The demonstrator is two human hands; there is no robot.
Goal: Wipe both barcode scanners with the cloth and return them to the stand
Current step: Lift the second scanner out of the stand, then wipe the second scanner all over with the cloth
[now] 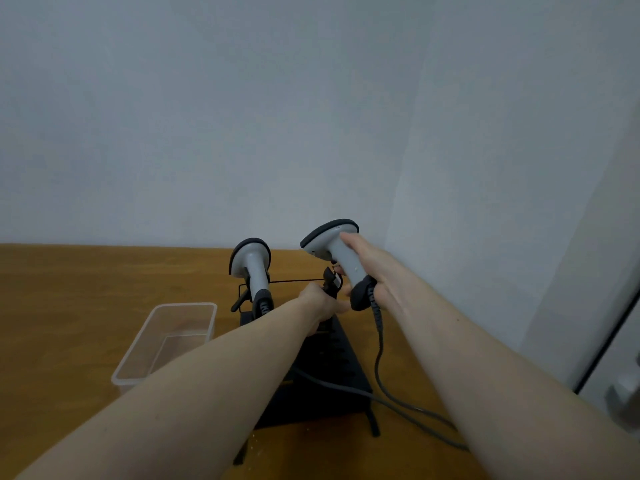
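Two grey barcode scanners with black trim are in view. The left scanner (252, 268) stands upright in the black stand (332, 362). My right hand (372, 268) grips the handle of the right scanner (337, 252), holding it tilted just above the stand's right holder (331, 278). My left hand (320, 303) is closed around that black holder, below the lifted scanner. The scanner's grey cable (379, 358) hangs down and trails across the stand. No cloth is visible.
A clear plastic container (138, 365) sits on the wooden table (86, 299) to the left of the stand. A pale wall rises right behind the table. A white door frame and handle (623, 393) are at the far right.
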